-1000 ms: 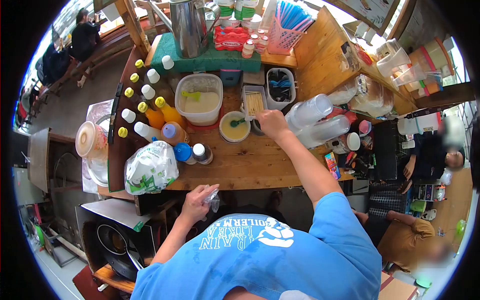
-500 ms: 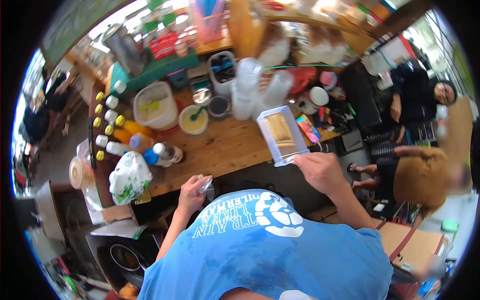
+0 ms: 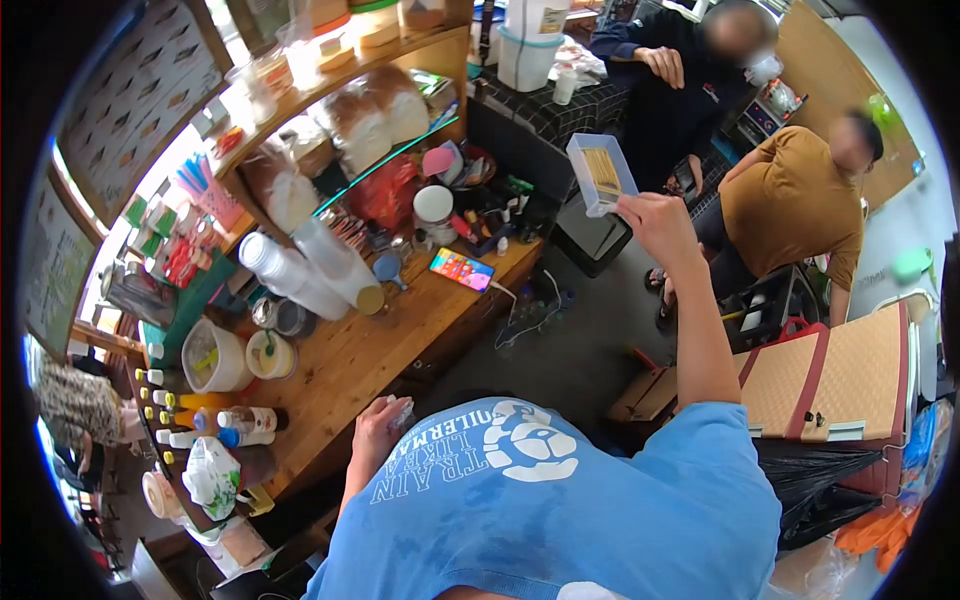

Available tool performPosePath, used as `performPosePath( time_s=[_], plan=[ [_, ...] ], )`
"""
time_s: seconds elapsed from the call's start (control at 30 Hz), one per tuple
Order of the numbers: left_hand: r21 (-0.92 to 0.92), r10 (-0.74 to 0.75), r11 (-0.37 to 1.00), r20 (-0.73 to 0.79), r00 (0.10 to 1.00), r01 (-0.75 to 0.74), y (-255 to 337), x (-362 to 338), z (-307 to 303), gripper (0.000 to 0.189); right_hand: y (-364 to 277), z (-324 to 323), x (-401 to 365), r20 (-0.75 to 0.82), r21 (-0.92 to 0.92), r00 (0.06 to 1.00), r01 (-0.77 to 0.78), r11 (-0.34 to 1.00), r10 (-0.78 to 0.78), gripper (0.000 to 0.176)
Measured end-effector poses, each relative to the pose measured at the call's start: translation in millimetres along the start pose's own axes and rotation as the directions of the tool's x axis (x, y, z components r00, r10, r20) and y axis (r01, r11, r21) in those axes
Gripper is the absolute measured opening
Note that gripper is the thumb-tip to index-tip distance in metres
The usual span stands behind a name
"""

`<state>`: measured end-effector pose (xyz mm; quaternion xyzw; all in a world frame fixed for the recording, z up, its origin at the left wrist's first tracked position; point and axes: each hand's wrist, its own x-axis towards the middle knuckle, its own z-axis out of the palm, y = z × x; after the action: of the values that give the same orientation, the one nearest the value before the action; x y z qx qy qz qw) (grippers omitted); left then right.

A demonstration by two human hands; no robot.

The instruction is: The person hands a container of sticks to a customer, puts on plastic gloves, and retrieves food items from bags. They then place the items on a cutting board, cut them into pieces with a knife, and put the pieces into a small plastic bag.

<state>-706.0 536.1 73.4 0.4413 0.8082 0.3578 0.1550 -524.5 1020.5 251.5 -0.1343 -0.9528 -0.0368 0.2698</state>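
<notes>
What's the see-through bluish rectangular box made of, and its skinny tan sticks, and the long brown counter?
The see-through bluish rectangular box in the right hand looks like smooth plastic: its walls let light through. The skinny tan sticks look like plain wood by colour, but are too small to be sure. The long brown counter looks like wood, maybe varnished: grain and slight shine show.

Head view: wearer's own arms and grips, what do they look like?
Short sleeves of a blue T-shirt with white print, including "TRAIN"; forearms uncovered. Right grip and left grip are human hands, no gloves. No watch or cables visible on either arm; rings can't be told.
</notes>
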Motion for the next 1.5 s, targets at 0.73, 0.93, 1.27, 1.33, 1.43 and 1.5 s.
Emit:
performPosePath(
  time_s=[0.73, 0.93, 1.27, 1.33, 1.43, 1.5],
  plan=[
    [-0.006, 0.014, 1.0, 0.008, 1.0, -0.014, 67.0, 4.9, 73.4, 0.039, 152.6, -5.0, 7.5, 0.096, -0.051, 0.995, -0.036, 0.998, 0.041, 0.015],
    [-0.024, 0.005, 1.0, 0.006, 1.0, -0.005, 71.9, -2.5, 80.4, 0.038, 157.3, -7.0, 6.1, 0.084, -0.05, 0.996, -0.035, 0.998, 0.039, 0.015],
    [-0.022, -0.007, 1.0, -0.02, 1.0, 0.007, 68.5, -4.4, 87.0, 0.04, 151.1, -16.9, 10.4, 0.089, -0.056, 0.995, -0.036, 0.998, 0.041, 0.015],
    [0.021, 0.019, 1.0, -0.004, 1.0, -0.019, 62.2, -4.5, 89.4, 0.04, 152.4, -16.6, 8.9, 0.09, -0.055, 0.995, -0.034, 0.998, 0.039, 0.015],
    [0.0, 0.04, 0.999, -0.024, 0.999, -0.04, 67.7, -3.1, 88.0, 0.04, 156.9, -14.6, 10.6, 0.085, -0.05, 0.996, -0.027, 0.998, 0.031, 0.015],
    [-0.01, 0.027, 1.0, -0.013, 1.0, -0.027, 69.4, -6.7, 86.7, 0.039, 151.4, -16.5, 5.9, 0.087, -0.051, 0.996, -0.031, 0.998, 0.035, 0.015]
  ],
)
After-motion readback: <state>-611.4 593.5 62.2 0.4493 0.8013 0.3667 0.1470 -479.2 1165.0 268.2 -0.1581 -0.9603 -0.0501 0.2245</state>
